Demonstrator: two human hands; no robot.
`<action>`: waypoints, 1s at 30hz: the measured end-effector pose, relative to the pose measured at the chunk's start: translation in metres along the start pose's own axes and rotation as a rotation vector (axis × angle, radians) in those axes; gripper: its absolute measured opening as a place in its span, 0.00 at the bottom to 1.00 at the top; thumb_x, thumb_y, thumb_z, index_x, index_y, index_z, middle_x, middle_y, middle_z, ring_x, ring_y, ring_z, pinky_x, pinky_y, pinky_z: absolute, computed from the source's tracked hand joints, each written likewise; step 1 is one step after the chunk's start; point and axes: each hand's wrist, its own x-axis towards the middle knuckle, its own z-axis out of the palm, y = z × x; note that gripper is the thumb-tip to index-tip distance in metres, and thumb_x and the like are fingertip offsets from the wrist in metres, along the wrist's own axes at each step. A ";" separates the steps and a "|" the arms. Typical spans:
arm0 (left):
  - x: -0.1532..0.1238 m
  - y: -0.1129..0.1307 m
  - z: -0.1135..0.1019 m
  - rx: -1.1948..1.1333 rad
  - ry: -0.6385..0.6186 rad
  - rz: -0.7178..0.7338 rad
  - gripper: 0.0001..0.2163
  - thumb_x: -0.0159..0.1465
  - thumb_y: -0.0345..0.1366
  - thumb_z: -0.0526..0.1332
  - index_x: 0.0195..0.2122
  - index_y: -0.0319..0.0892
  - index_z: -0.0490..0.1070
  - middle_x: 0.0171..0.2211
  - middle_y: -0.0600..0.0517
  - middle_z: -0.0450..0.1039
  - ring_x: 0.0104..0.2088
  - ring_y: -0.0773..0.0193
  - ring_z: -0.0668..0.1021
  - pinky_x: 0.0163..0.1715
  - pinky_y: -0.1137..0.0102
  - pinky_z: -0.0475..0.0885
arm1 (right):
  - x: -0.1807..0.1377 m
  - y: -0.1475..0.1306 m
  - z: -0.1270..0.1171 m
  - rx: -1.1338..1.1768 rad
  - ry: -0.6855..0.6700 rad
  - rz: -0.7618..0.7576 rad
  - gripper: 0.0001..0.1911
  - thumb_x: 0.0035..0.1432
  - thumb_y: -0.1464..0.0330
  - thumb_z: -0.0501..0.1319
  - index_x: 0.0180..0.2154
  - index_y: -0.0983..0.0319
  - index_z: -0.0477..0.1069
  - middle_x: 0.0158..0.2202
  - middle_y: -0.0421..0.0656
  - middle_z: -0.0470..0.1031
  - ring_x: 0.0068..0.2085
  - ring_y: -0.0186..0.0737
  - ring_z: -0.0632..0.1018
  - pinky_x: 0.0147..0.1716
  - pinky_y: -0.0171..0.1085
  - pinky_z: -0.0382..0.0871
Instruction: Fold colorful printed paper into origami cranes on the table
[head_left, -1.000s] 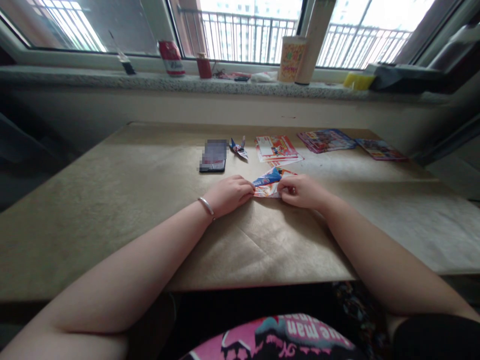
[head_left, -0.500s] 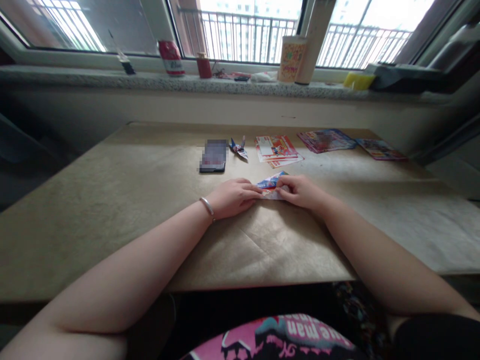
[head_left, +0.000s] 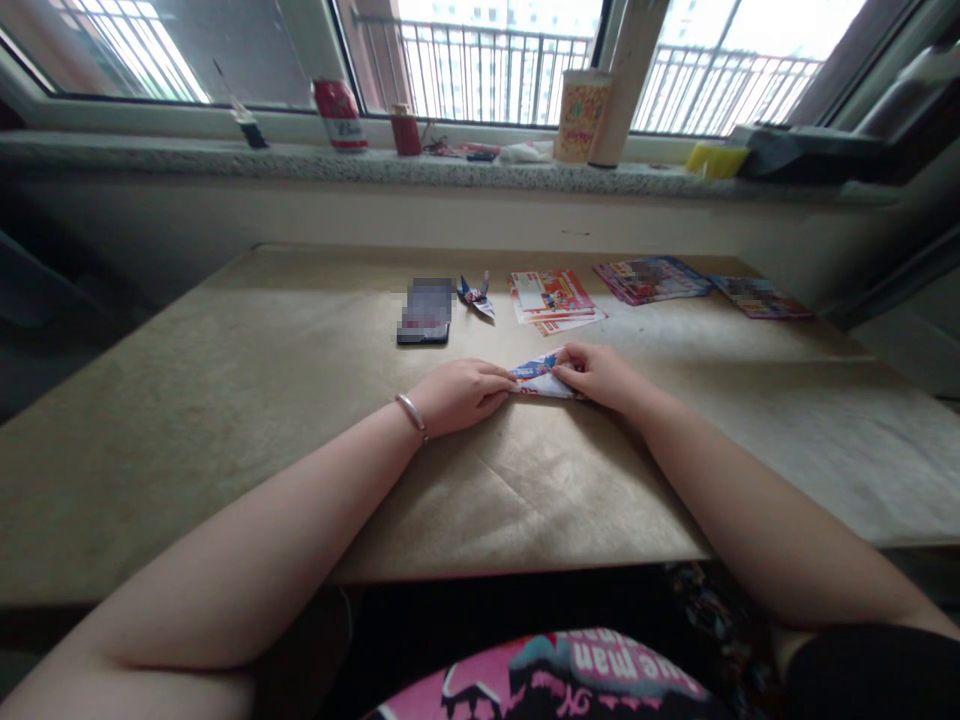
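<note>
A small folded piece of printed paper lies on the brown paper-covered table in front of me. My left hand, with a silver bangle on the wrist, pinches its left end with curled fingers. My right hand presses and pinches its right end, fingers closed over the fold. The paper is flattened between the two hands.
A dark phone and a finished paper crane lie just beyond the hands. Stacks of printed leaflets sit at the far right. The windowsill holds a red can, a paper cup and a yellow sponge.
The raised blue flap of the paper has been folded down flat. My right hand slid slightly left and forward over it; the left hand stayed in place.
</note>
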 end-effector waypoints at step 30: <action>0.004 0.009 0.008 0.074 -0.023 0.092 0.16 0.69 0.33 0.50 0.56 0.38 0.68 0.53 0.44 0.73 0.52 0.61 0.76 0.53 0.64 0.72 | -0.007 -0.017 -0.006 -0.527 0.090 -0.476 0.15 0.63 0.60 0.54 0.39 0.59 0.77 0.40 0.46 0.78 0.47 0.47 0.70 0.54 0.45 0.55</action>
